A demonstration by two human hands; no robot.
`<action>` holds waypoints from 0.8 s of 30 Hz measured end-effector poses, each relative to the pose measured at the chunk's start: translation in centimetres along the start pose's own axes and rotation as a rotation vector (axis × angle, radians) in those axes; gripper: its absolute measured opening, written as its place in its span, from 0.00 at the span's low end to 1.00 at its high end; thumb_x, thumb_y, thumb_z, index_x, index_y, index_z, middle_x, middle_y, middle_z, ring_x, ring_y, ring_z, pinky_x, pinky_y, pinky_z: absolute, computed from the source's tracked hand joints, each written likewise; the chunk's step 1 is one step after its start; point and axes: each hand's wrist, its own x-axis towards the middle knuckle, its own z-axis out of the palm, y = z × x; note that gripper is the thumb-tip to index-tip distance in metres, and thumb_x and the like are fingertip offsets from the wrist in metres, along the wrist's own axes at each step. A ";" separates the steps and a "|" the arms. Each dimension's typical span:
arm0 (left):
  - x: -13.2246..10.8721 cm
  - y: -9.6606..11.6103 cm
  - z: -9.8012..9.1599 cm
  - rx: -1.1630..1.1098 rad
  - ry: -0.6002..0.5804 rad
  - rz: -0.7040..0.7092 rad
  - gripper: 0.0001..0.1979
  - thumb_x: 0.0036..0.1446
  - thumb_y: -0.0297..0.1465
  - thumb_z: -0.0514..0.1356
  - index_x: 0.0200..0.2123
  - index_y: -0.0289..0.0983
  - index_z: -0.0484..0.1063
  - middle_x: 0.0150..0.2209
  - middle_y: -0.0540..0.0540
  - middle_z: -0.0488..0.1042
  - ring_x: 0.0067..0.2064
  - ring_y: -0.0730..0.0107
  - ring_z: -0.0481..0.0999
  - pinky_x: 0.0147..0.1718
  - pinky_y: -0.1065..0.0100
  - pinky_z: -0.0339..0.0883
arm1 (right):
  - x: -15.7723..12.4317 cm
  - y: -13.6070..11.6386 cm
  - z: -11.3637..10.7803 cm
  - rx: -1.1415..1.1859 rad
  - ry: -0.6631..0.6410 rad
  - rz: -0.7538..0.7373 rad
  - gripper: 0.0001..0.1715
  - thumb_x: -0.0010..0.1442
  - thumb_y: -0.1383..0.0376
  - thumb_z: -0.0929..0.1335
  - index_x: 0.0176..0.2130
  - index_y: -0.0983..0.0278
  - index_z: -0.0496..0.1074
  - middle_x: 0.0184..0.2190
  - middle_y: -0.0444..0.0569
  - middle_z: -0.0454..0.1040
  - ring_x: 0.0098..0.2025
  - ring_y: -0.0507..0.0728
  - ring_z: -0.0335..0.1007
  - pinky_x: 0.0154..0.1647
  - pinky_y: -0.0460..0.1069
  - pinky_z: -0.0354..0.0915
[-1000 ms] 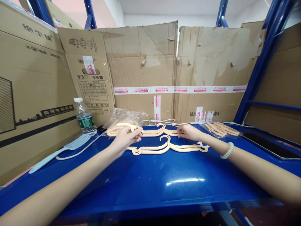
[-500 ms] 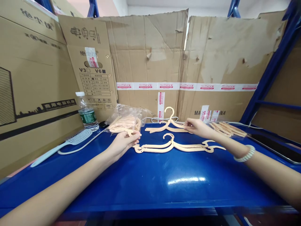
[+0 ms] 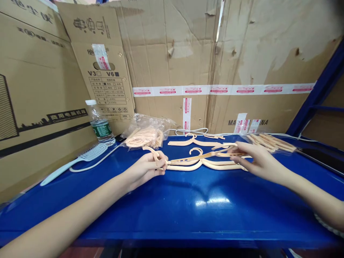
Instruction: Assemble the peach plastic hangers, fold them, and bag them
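My left hand [image 3: 154,165] is closed around a curved peach plastic end piece [image 3: 149,149], whose tip sticks up past the fingers. My right hand [image 3: 254,159] grips the far end of a peach plastic clothes hanger [image 3: 192,158], held slanting above the table. The hanger's near end meets the end piece at my left fingertips; whether the two are joined is hidden. Beneath it, assembled hangers [image 3: 185,167] lie together on the blue table [image 3: 172,208]. Behind these rests a hanger without end pieces [image 3: 179,143].
A clear bag of hanger parts [image 3: 146,136] lies back left, near a water bottle [image 3: 101,126] and a pale hairbrush [image 3: 80,157]. More bagged parts [image 3: 271,141] and a dark phone [image 3: 319,161] are at right. Cardboard [image 3: 166,68] walls the back; a white cable [image 3: 91,167] crosses the left.
My right hand has lifted a hanger from the back and brought it forward to the end piece in my left hand. The view has shifted slightly downward.
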 end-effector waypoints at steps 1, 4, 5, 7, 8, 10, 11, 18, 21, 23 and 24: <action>-0.1 0.1 0.0 -0.007 -0.010 0.005 0.15 0.44 0.34 0.73 0.26 0.34 0.70 0.31 0.49 0.68 0.32 0.73 0.68 0.30 0.73 0.65 | 0.0 -0.2 0.0 -0.007 0.001 0.000 0.08 0.64 0.59 0.63 0.37 0.61 0.68 0.32 0.49 0.75 0.32 0.56 0.72 0.33 0.49 0.68; -0.4 0.6 0.2 -0.003 -0.037 -0.003 0.15 0.43 0.33 0.73 0.25 0.35 0.69 0.40 0.46 0.69 0.39 0.68 0.71 0.34 0.69 0.69 | -0.2 -0.8 0.0 -0.019 0.011 0.004 0.10 0.64 0.58 0.63 0.35 0.60 0.68 0.31 0.49 0.75 0.32 0.56 0.72 0.32 0.50 0.68; -0.4 0.8 0.2 0.003 -0.058 -0.018 0.15 0.44 0.32 0.73 0.25 0.35 0.69 0.42 0.45 0.70 0.40 0.67 0.71 0.36 0.68 0.70 | -0.3 -0.9 0.0 -0.019 0.014 0.006 0.10 0.64 0.58 0.63 0.35 0.60 0.69 0.32 0.50 0.75 0.32 0.57 0.72 0.32 0.50 0.68; -0.7 0.9 0.4 0.003 -0.110 -0.046 0.14 0.46 0.32 0.72 0.25 0.35 0.69 0.44 0.44 0.71 0.40 0.65 0.73 0.37 0.65 0.70 | -0.5 -1.0 0.1 -0.014 0.021 0.011 0.10 0.64 0.58 0.63 0.37 0.60 0.70 0.33 0.50 0.76 0.33 0.57 0.73 0.33 0.50 0.68; -0.7 0.9 0.5 -0.003 -0.134 -0.054 0.14 0.46 0.32 0.72 0.25 0.35 0.69 0.44 0.44 0.71 0.39 0.64 0.74 0.36 0.65 0.70 | -0.6 -0.9 0.1 -0.012 0.022 0.015 0.10 0.64 0.57 0.63 0.37 0.60 0.70 0.33 0.50 0.76 0.33 0.57 0.73 0.33 0.50 0.68; -0.9 0.8 0.6 -0.017 -0.164 -0.062 0.13 0.47 0.32 0.71 0.26 0.35 0.69 0.43 0.44 0.72 0.38 0.65 0.75 0.35 0.65 0.70 | -0.7 -0.8 0.3 -0.012 0.018 0.020 0.11 0.64 0.57 0.63 0.37 0.60 0.70 0.33 0.50 0.76 0.33 0.57 0.73 0.33 0.50 0.68; -1.0 0.8 0.6 -0.024 -0.170 -0.064 0.13 0.47 0.32 0.71 0.27 0.35 0.70 0.42 0.44 0.73 0.37 0.65 0.75 0.35 0.65 0.70 | -0.7 -0.7 0.4 -0.015 0.013 0.018 0.11 0.64 0.57 0.63 0.37 0.60 0.70 0.34 0.50 0.76 0.33 0.57 0.73 0.33 0.50 0.68; -1.0 0.7 0.9 -0.026 -0.115 -0.077 0.13 0.44 0.32 0.73 0.25 0.34 0.71 0.38 0.44 0.74 0.34 0.66 0.76 0.34 0.67 0.70 | -1.0 -0.3 0.6 -0.025 0.026 -0.020 0.08 0.64 0.60 0.63 0.40 0.60 0.70 0.35 0.50 0.76 0.36 0.57 0.73 0.35 0.50 0.68; -0.8 0.6 0.9 -0.026 -0.062 -0.068 0.14 0.42 0.32 0.74 0.25 0.34 0.72 0.34 0.44 0.75 0.32 0.67 0.75 0.33 0.67 0.70 | -1.1 -0.4 0.7 -0.024 0.049 -0.012 0.08 0.64 0.60 0.63 0.40 0.59 0.70 0.35 0.50 0.76 0.36 0.58 0.73 0.34 0.51 0.68; -0.7 0.3 0.9 -0.024 -0.035 -0.059 0.14 0.40 0.32 0.74 0.24 0.34 0.72 0.32 0.44 0.75 0.31 0.68 0.75 0.33 0.68 0.69 | -1.1 -0.5 0.9 -0.033 0.076 -0.031 0.07 0.63 0.60 0.64 0.40 0.58 0.70 0.35 0.49 0.76 0.35 0.59 0.74 0.34 0.51 0.68; -0.6 0.2 0.8 -0.022 -0.023 -0.051 0.15 0.40 0.32 0.75 0.24 0.33 0.72 0.31 0.44 0.75 0.31 0.68 0.75 0.32 0.68 0.68 | -1.1 -0.6 0.9 -0.040 0.089 -0.046 0.06 0.63 0.61 0.64 0.40 0.56 0.70 0.35 0.49 0.76 0.35 0.59 0.74 0.33 0.51 0.68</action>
